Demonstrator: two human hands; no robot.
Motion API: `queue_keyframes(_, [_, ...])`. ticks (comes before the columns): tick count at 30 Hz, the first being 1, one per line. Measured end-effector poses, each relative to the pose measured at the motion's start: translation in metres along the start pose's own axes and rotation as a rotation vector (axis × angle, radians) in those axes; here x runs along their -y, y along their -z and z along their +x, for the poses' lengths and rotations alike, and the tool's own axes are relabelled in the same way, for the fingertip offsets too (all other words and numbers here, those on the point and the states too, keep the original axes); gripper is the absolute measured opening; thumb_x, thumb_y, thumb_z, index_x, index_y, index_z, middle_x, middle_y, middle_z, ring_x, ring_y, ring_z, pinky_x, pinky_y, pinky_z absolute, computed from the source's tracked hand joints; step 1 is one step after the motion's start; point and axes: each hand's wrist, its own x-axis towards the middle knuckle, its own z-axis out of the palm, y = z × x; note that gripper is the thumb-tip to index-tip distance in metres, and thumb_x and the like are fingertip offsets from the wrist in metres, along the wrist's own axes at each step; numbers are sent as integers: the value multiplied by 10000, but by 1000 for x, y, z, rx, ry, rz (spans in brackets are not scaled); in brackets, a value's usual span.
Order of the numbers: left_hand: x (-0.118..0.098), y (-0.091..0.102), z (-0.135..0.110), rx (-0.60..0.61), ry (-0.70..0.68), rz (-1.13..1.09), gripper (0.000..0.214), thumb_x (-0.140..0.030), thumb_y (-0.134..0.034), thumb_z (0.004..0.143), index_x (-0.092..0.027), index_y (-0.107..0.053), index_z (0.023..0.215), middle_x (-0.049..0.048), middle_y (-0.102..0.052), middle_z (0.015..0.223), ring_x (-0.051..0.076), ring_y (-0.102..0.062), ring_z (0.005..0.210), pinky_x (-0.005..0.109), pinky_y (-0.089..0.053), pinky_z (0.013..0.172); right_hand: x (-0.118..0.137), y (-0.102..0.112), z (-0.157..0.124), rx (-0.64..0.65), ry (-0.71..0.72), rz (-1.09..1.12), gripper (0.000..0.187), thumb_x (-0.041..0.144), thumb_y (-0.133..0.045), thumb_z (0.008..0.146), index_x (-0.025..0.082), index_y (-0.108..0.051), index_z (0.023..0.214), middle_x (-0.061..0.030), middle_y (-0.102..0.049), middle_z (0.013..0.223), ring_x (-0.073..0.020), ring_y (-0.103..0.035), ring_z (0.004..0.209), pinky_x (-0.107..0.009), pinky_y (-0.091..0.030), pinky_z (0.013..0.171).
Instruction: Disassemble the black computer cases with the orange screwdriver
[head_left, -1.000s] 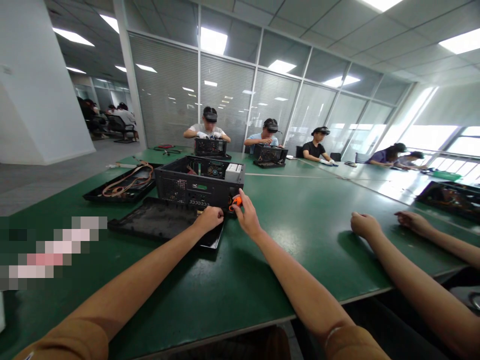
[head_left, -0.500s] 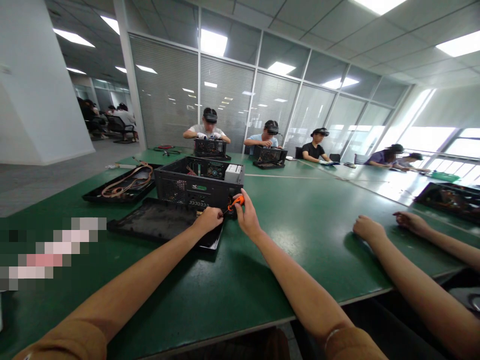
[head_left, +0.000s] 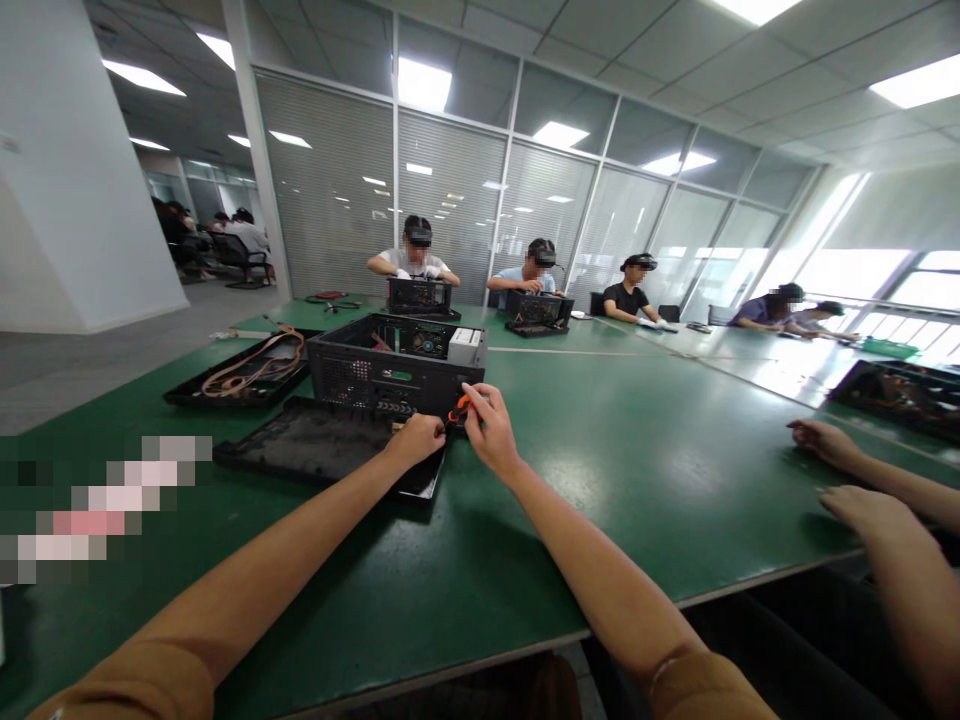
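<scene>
A black open computer case (head_left: 390, 368) stands on the green table (head_left: 600, 470) ahead of me. My right hand (head_left: 489, 430) is closed round a small orange-handled screwdriver (head_left: 458, 409) held at the case's near right corner. My left hand (head_left: 417, 438) is closed in a fist just left of the screwdriver tip, over a flat black side panel (head_left: 315, 447); what it pinches is too small to make out.
A black tray with coiled cables (head_left: 244, 372) lies left of the case. Another person's hands (head_left: 847, 480) rest on the table at my right. Several people work at other black cases (head_left: 420, 295) across the table. A further case (head_left: 896, 392) sits far right.
My right hand has drawn slightly left and back with the screwdriver, closer to my left hand. The neighbour's nearer hand has pulled back to the right along the table edge.
</scene>
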Motion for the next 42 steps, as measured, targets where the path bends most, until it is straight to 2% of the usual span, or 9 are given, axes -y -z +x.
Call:
queue_keyframes(3, [0, 0, 0, 10, 23, 18, 154, -203, -510, 714, -157, -656, 740, 47, -646, 693, 135, -581, 650, 206, -415, 643, 1, 1, 0, 23, 24, 34, 387, 144, -377, 820, 253, -506, 1168, -68, -468, 1105, -145, -515, 903, -304, -441, 814])
queue_keyframes(6, [0, 0, 0, 15, 25, 29, 159, -216, -507, 727, -158, -655, 741, 49, -648, 702, 133, -580, 654, 202, -411, 647, 2, 1, 0, 26, 2, 58, 339, 215, -475, 804, 227, -522, 1140, -78, -495, 1105, -160, -523, 924, -296, -451, 796])
queue_keyframes(11, [0, 0, 0, 18, 14, 33, 169, -234, -509, 733, -161, -660, 749, 50, -648, 695, 132, -579, 640, 197, -405, 623, -3, -4, -1, 32, -68, 102, 398, 257, -493, 813, 199, -436, 1202, -49, -595, 977, -145, -557, 860, -293, -448, 794])
queue_keyframes(14, [1, -2, 1, -6, 10, 39, 168, -235, -511, 730, -157, -658, 750, 48, -645, 695, 130, -575, 635, 199, -400, 615, -6, -4, -1, -1, -106, 82, 296, 272, -484, 820, 185, -495, 1102, -54, -598, 985, -145, -561, 848, -282, -451, 769])
queue_keyframes(17, [3, -4, 2, -37, -5, 46, 162, -233, -512, 724, -153, -652, 737, 46, -640, 681, 128, -569, 624, 202, -394, 607, -8, -1, 0, -4, -65, 41, 213, 264, -465, 830, 184, -551, 1007, -57, -598, 968, -152, -552, 881, -291, -437, 809])
queue_keyframes(24, [4, -3, 0, -52, -35, 48, 142, -206, -517, 699, -158, -644, 741, 34, -638, 674, 126, -568, 615, 199, -390, 590, -7, 1, 1, -9, 49, 25, 268, 232, -431, 850, 190, -513, 1101, -68, -596, 995, -162, -538, 953, -324, -418, 884])
queue_keyframes(37, [7, -5, 1, -41, -22, 46, 157, -203, -500, 691, -163, -640, 750, 33, -631, 680, 126, -558, 614, 202, -387, 595, -6, 2, 1, -55, 67, -18, 317, 227, -391, 871, 197, -462, 1179, -75, -581, 1010, -167, -528, 974, -349, -416, 905])
queue_keyframes(42, [7, -6, 1, -18, -30, 43, 171, -203, -491, 703, -163, -652, 744, 35, -634, 678, 123, -561, 618, 201, -398, 620, -7, 2, 1, -8, 89, -21, 330, 222, -392, 872, 198, -450, 1196, -74, -572, 1020, -164, -517, 982, -342, -413, 909])
